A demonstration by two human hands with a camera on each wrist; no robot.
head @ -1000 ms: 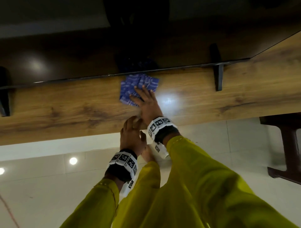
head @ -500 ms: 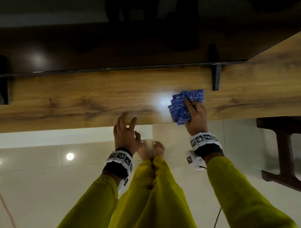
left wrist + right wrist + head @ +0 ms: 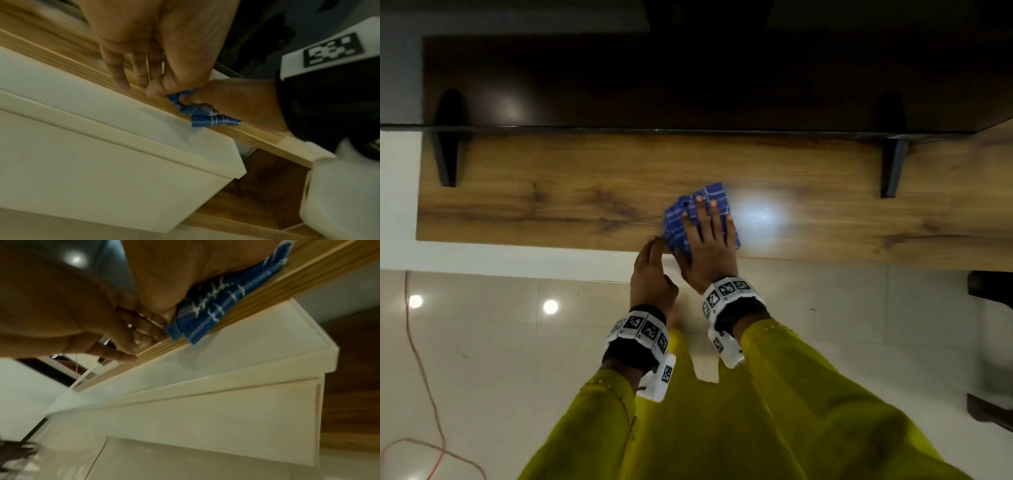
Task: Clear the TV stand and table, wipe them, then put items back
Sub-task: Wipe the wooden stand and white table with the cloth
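A folded blue checked cloth (image 3: 681, 222) lies on the wooden TV stand top (image 3: 551, 205), near its front edge. My right hand (image 3: 707, 219) presses flat on the cloth with straight, spread fingers. In the left wrist view the cloth (image 3: 207, 120) bunches at the wood edge under the right hand (image 3: 236, 100). The right wrist view shows the cloth (image 3: 226, 305) beneath my palm. My left hand (image 3: 650, 260) is just left of the cloth, holding nothing. Its fingers (image 3: 131, 76) touch the stand's front edge.
The dark TV (image 3: 688, 85) stands at the back on two black feet (image 3: 446, 150) (image 3: 892, 164). White drawer fronts (image 3: 102, 154) and an open wooden shelf (image 3: 267, 186) sit below the top. An orange cable (image 3: 424, 377) lies on the tiled floor. Dark wooden furniture (image 3: 989, 291) is at right.
My right hand slid the cloth right, then back left to the left of the light's reflection. The left hand stayed at the front edge, and the view has widened.
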